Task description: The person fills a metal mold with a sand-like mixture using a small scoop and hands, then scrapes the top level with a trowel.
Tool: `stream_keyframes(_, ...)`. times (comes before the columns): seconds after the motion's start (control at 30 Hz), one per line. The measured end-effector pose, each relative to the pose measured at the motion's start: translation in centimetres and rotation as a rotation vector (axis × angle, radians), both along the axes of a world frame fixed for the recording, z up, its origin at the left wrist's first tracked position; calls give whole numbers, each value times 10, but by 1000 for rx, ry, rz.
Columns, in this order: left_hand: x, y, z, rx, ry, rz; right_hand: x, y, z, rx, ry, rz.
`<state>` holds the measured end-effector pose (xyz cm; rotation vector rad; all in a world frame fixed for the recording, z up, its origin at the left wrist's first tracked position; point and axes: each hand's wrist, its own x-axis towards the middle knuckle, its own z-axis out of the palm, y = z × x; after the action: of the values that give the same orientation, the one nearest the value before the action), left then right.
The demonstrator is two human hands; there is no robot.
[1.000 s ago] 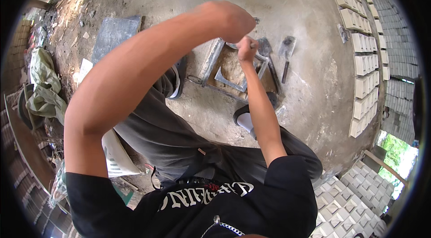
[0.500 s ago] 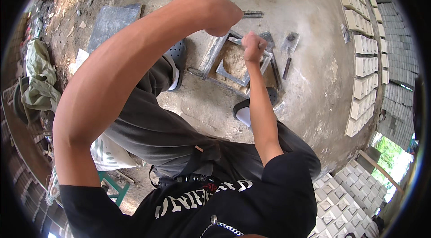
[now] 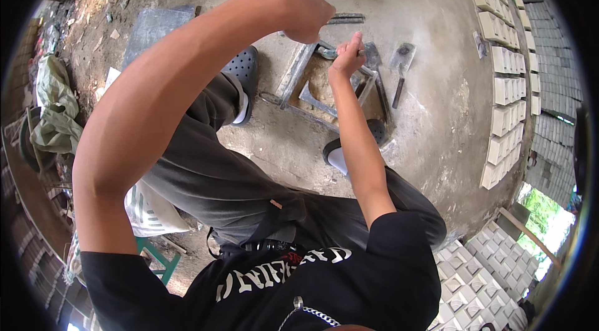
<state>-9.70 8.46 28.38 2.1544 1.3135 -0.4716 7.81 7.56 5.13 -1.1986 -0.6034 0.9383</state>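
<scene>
upper centre of the picture, the left hand (image 3: 307, 24) has its fingers hidden — i cannot tell its grip. just right of it, the right hand (image 3: 347, 60) curls nearly closed round a grey bar (image 3: 326, 53), over a frame (image 3: 298, 75) whose walls presumably contain sandy powder (image 3: 319, 79).

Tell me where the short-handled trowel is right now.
In the head view, the short-handled trowel lies on the floor, right of the right hand and just right of the longer-handled tool.

Gry frame (image 3: 296, 77), pwdr (image 3: 320, 85) inside, on flr (image 3: 430, 125)
</scene>
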Motion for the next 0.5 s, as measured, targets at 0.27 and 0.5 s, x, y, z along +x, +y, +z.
stream_keyframes(0.27, -2, -5, -6, 39, -9, -15, 9, -23, 46, 187, 54, 281)
stream_keyframes(0.5, 6, -6, -2, 15, 10, -9, 4, -13, 24, 99, -21, 560)
